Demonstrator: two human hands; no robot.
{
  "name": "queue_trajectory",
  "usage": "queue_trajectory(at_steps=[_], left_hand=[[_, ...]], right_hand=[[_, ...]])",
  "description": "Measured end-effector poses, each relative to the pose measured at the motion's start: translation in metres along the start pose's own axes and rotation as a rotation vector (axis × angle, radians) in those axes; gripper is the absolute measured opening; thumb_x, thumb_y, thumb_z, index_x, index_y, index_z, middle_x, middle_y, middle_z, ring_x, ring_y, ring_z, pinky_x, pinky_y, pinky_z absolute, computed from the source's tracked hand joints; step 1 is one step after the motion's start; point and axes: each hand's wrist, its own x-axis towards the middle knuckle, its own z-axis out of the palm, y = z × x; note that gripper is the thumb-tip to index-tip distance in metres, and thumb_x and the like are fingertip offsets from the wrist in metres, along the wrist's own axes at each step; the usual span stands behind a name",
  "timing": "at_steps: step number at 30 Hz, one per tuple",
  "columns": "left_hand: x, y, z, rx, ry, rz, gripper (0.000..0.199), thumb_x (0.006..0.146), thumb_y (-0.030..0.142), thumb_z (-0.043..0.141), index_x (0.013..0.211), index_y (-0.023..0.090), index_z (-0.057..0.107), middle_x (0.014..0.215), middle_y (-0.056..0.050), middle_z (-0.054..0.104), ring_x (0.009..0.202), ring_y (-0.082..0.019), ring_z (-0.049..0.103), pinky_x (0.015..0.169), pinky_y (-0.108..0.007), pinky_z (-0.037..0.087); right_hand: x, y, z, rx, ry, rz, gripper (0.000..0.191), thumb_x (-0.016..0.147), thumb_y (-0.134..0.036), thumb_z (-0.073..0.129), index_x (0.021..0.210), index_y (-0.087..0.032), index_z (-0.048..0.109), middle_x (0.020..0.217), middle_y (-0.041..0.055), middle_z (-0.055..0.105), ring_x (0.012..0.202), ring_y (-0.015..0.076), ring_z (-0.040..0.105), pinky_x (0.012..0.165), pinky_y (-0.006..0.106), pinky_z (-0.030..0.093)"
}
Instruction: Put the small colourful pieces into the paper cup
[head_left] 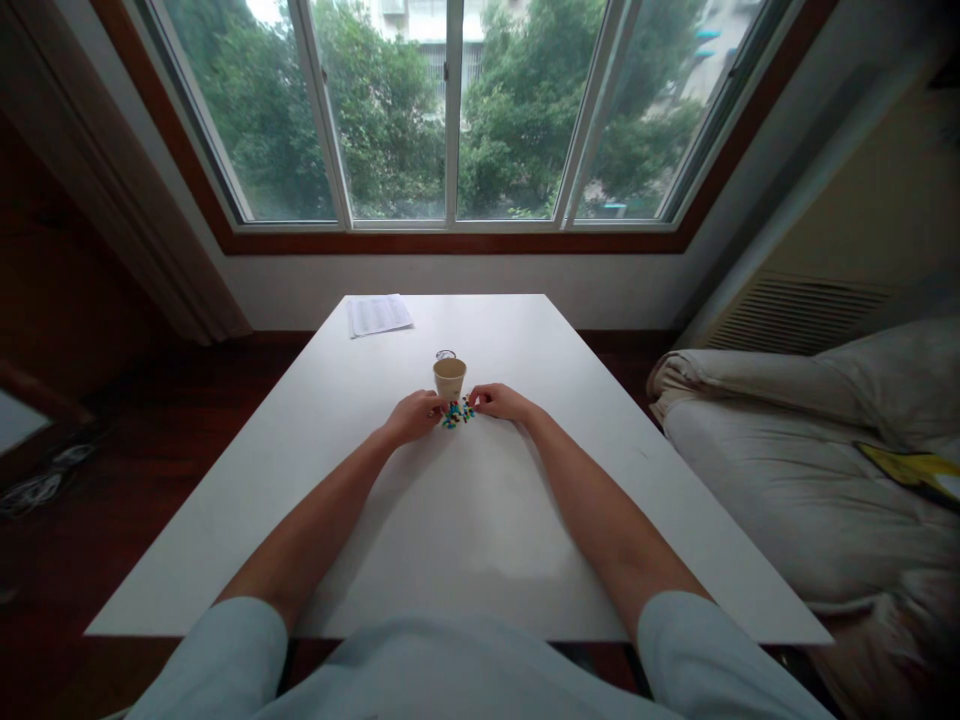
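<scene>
A small heap of tiny colourful pieces [451, 416], blue, yellow, red and dark, lies on the white table [480, 520]. Right behind the heap a tan paper cup [450, 380] stands upright, its mouth facing up. My left hand [415, 414] rests at the heap's left edge, fingers curled together at the pieces. From the right, my right hand [499, 401] reaches the heap with thumb and fingertips pinched. Whatever lies between the fingertips of either hand is too small to make out. The cup's inside bottom is hidden.
Behind the cup lies a thin dark loop [445, 354]. Printed sheets of paper [379, 315] lie at the table's far left corner. A cushioned sofa [757, 480] stands to the right, with a yellow and black item [911, 468] on it. Windows [450, 120] rise beyond the table.
</scene>
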Motion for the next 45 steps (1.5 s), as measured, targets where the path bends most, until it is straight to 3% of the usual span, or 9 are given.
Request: queue_trajectory(at_steps=[5, 12, 21, 28, 38, 45], left_hand=[[-0.001, -0.008, 0.007, 0.007, -0.052, 0.094, 0.030, 0.079, 0.009, 0.060, 0.099, 0.025, 0.077, 0.098, -0.004, 0.074, 0.094, -0.020, 0.063, 0.086, -0.029, 0.048], [-0.004, -0.009, 0.005, -0.002, -0.046, 0.110, 0.028, 0.080, 0.014, 0.063, 0.101, 0.025, 0.076, 0.100, -0.005, 0.073, 0.094, -0.021, 0.062, 0.084, -0.029, 0.048], [-0.004, -0.003, 0.001, -0.031, -0.051, 0.093, 0.021, 0.080, 0.014, 0.064, 0.093, 0.024, 0.076, 0.095, -0.005, 0.073, 0.093, -0.022, 0.062, 0.083, -0.031, 0.047], [-0.006, -0.001, 0.000, -0.012, -0.033, 0.112, 0.017, 0.080, 0.015, 0.064, 0.088, 0.023, 0.076, 0.093, -0.006, 0.072, 0.090, -0.021, 0.062, 0.083, -0.030, 0.046], [-0.006, -0.002, 0.002, 0.022, -0.036, 0.119, 0.017, 0.081, 0.016, 0.063, 0.089, 0.023, 0.077, 0.094, -0.006, 0.072, 0.089, -0.020, 0.061, 0.085, -0.031, 0.046], [-0.004, 0.001, 0.001, 0.067, -0.015, 0.103, 0.019, 0.084, 0.016, 0.061, 0.090, 0.024, 0.076, 0.090, -0.006, 0.072, 0.086, -0.021, 0.061, 0.083, -0.032, 0.045]], right_hand=[[0.000, -0.002, 0.002, -0.022, 0.000, -0.013, 0.025, 0.077, -0.028, 0.062, 0.097, -0.020, 0.076, 0.068, -0.0043, 0.056, 0.062, 0.0109, 0.046, 0.060, 0.022, 0.032], [0.001, -0.002, 0.003, -0.006, 0.035, -0.028, 0.021, 0.076, -0.026, 0.062, 0.091, -0.020, 0.075, 0.071, -0.0028, 0.060, 0.067, 0.0117, 0.051, 0.062, 0.022, 0.034], [0.005, 0.008, 0.008, 0.430, 0.385, 0.156, 0.014, 0.070, -0.029, 0.062, 0.079, -0.019, 0.059, 0.071, 0.0001, 0.068, 0.060, 0.0122, 0.053, 0.055, 0.022, 0.038], [0.012, -0.003, 0.003, 0.694, 0.626, 0.190, 0.020, 0.064, -0.030, 0.063, 0.078, -0.021, 0.052, 0.074, 0.0007, 0.069, 0.062, 0.0120, 0.056, 0.053, 0.022, 0.041], [0.021, -0.045, 0.000, 1.042, 0.498, 0.195, 0.023, 0.063, -0.023, 0.072, 0.082, -0.020, 0.060, 0.075, -0.0010, 0.070, 0.065, 0.0103, 0.061, 0.054, 0.019, 0.045], [0.021, -0.071, -0.002, 1.197, 0.409, 0.196, 0.012, 0.076, -0.020, 0.071, 0.087, -0.018, 0.066, 0.081, 0.0025, 0.074, 0.068, 0.0110, 0.067, 0.059, 0.019, 0.054]])
